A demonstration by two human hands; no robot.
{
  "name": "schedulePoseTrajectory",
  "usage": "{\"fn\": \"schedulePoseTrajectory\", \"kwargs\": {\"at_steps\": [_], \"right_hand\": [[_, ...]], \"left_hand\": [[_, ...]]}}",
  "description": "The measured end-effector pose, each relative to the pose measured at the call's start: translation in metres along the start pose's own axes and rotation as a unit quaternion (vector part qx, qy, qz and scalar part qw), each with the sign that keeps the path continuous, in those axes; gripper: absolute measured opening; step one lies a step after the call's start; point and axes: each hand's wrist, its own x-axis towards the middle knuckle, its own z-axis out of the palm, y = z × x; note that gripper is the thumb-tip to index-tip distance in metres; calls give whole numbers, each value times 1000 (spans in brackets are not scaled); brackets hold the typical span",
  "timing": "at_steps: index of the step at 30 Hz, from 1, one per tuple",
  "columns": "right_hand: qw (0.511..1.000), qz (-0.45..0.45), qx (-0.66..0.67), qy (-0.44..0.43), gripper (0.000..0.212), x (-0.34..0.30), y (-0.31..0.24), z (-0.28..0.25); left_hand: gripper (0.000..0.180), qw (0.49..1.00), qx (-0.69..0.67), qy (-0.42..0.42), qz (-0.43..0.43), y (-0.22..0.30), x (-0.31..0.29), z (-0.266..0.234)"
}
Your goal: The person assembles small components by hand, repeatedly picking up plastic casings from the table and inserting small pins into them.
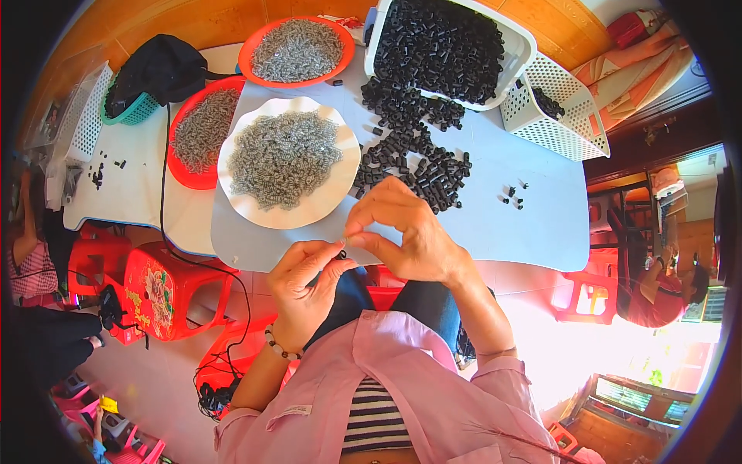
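Observation:
Just beyond the table's near edge, my left hand point(303, 280) pinches a small black cylindrical part point(342, 254) between thumb and fingers. Right above it, my right hand point(406, 236) is closed in a pinch, its fingertips meeting the left ones; whatever they hold is too small to make out. A white scalloped plate point(236, 197) heaped with small metal springs point(286, 158) lies beyond my hands to the left. Loose black cylindrical parts point(421, 166) spill over the table beyond my right hand, out from a white tub point(522, 39) full of them.
Two red bowls point(179, 166) of springs stand left and behind the plate. A white perforated basket point(553, 116) stands right of the tub. At left, a green basket point(139, 112) carries black cloth. A black cable point(164, 193) hangs over the table edge. Red stools point(166, 290) stand below.

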Motion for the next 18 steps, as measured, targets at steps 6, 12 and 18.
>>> {"fn": "schedulePoseTrajectory", "kwargs": {"at_steps": [6, 12, 18], "right_hand": [[1000, 25, 5, -9, 17, -25, -10, -7], [1000, 26, -10, 12, 17, -36, -14, -13], [999, 39, -5, 1, 16, -45, -17, -21]], "left_hand": [[41, 997, 15, -9, 76, 4, -2, 7], [43, 993, 57, -26, 102, 15, -1, 10], [41, 987, 82, -58, 128, 23, 0, 13]]}}
